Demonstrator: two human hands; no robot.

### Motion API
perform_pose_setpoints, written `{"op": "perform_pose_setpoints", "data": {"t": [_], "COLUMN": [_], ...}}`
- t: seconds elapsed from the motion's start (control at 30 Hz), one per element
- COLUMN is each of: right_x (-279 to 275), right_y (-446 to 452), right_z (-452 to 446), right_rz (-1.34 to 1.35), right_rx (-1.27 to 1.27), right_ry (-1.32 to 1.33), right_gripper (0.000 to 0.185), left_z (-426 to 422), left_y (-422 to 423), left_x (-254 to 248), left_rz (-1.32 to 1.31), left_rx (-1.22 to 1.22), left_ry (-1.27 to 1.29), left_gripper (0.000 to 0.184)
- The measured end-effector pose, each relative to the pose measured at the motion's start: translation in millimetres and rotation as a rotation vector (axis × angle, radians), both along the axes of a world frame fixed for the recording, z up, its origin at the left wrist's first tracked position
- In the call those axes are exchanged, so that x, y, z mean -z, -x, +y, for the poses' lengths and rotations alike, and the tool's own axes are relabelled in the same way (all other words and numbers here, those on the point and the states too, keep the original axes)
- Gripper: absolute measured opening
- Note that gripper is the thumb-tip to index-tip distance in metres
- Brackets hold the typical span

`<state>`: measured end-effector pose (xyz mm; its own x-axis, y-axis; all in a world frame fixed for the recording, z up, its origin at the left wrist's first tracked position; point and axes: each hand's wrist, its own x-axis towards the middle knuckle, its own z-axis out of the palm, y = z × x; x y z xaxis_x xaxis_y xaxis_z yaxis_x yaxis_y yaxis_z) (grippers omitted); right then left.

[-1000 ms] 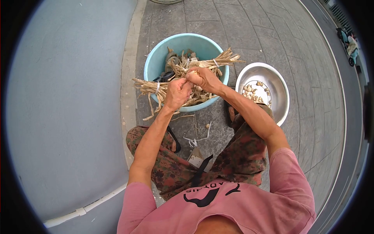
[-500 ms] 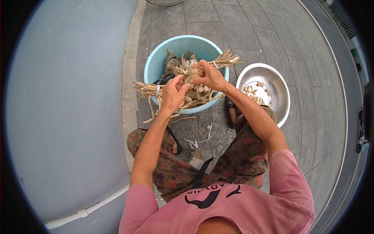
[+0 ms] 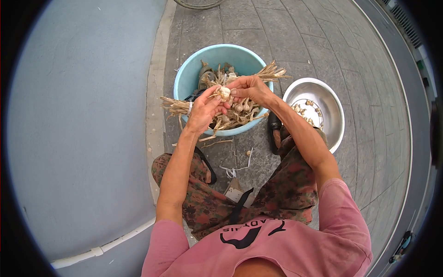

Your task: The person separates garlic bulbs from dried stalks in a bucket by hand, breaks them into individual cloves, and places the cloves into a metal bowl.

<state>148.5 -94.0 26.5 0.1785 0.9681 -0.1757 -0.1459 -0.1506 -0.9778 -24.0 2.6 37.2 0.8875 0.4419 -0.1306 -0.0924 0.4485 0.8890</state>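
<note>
Garlic (image 3: 224,93), one pale bulb, sits between the fingertips of both hands, over the blue tub (image 3: 184,74). Taking twelve as straight ahead of the person, it lies at about two o'clock from the left hand (image 3: 203,111) and at nine from the right hand (image 3: 251,91). The left hand is half curled, its palm turned up, with thumb and fingers supporting the bulb. The right hand is nearly closed, its thumb and forefinger pinching the bulb's three o'clock edge.

Around the bulb, dry stalks (image 3: 174,106) tied with a white band jut over the tub's rim between eight and nine o'clock, and a second tied bundle (image 3: 272,71) pokes out at two. More bulbs (image 3: 242,106) lie in the tub just beside the hands at four o'clock, among dry leaves. The metal bowl (image 3: 333,111) stands on the pavement (image 3: 369,124) between three and four o'clock, near the tub, with loose cloves (image 3: 307,111) on its bottom. White string (image 3: 231,172) lies at six, between the person's feet.
</note>
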Motion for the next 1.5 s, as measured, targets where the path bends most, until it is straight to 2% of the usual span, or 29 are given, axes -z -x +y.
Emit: {"op": "perform_pose_setpoints", "data": {"t": [0.1, 0.2, 0.23, 0.33, 0.37, 0.43, 0.53, 0.6, 0.7, 0.83, 0.9, 0.93, 1.03, 1.13, 1.2, 1.23, 1.3, 1.33, 1.43, 1.5], "right_x": [12.8, 23.3, 18.5, -10.0, -6.1, -1.3, -6.3, 0.3, 5.4, 4.7, 0.1, 0.5, 1.8, 2.2, 4.7, 8.0, 12.6, 11.8, 10.5, 12.9], "right_y": [-4.3, 10.4, 13.2, 11.4, 11.0, 13.4, 15.7, 15.0, 19.2, 17.6, 19.9, 19.5, 18.8, 19.6, 18.6, 16.8, 11.6, 10.1, 10.4, 14.5], "right_z": [0.4, -1.2, -1.0, -5.3, -3.6, -1.9, -2.8, -4.2, -1.0, -0.9, -1.6, -1.5, -4.0, -4.2, -4.0, -3.4, -2.2, -2.3, -4.1, -3.4], "right_rz": [-0.572, -0.937, -0.759, -0.104, -0.238, -0.159, -0.075, -0.022, 0.291, 0.337, 0.381, 0.321, 0.173, 0.013, -0.194, -0.098, 0.091, 0.127, 0.247, 0.23], "right_rx": [0.019, -0.034, 0.088, -0.098, -0.156, -0.121, -0.079, -0.081, -0.015, -0.07, -0.078, -0.075, -0.073, -0.072, -0.03, 0.032, 0.158, 0.138, 0.068, -0.001], "right_ry": [0.197, -0.05, -0.126, -0.103, -0.124, -0.118, -0.046, -0.058, -0.064, -0.116, -0.133, -0.132, -0.124, -0.092, -0.042, -0.017, 0.033, 0.037, 0.063, 0.044], "right_gripper": [0.022, 0.021, 0.028, 0.034, 0.038, 0.036, 0.035, 0.034, 0.033, 0.035, 0.037, 0.038, 0.038, 0.035, 0.034, 0.034, 0.034, 0.034, 0.032, 0.037], "left_z": [0.1, 4.6, 2.1, -5.5, -7.2, -9.7, -9.1, -7.2, -6.9, -15.4, -17.8, -18.4, -11.4, -6.0, -9.6, -12.0, -15.8, -15.9, -16.9, -12.6], "left_y": [1.5, 1.9, 2.6, 0.3, -0.9, -2.6, -2.3, -1.8, -1.9, -5.0, -4.7, -4.9, 0.7, 3.7, 2.2, 2.6, 5.6, 5.4, 4.7, 1.4], "left_x": [9.7, 11.2, 8.3, 7.6, 6.6, 7.0, 9.2, 11.2, 13.2, 2.0, -0.1, -0.2, 5.1, 15.8, 18.4, 18.2, 10.6, 6.6, 5.4, 2.9], "left_rz": [0.031, 0.097, 0.139, 0.22, 0.239, 0.249, 0.127, 0.195, 0.195, 0.156, 0.224, 0.258, 0.22, 0.214, 0.188, 0.176, 0.381, 0.479, 0.435, 0.305], "left_rx": [-0.071, -0.084, -0.107, -0.151, -0.159, -0.21, -0.189, -0.235, -0.286, -0.268, -0.266, -0.263, -0.249, -0.195, -0.113, -0.07, 0.075, 0.142, -0.147, -0.031], "left_ry": [-0.229, -0.42, -0.431, -0.453, -0.463, -0.496, -0.43, -0.441, -0.436, -0.422, -0.474, -0.5, -1.054, -1.399, -1.376, -1.364, -1.278, -1.232, -0.932, -0.693], "left_gripper": [0.038, 0.039, 0.038, 0.034, 0.032, 0.026, 0.022, 0.021, 0.02, 0.021, 0.02, 0.02, 0.015, 0.014, 0.015, 0.016, 0.023, 0.026, 0.042, 0.051]}}
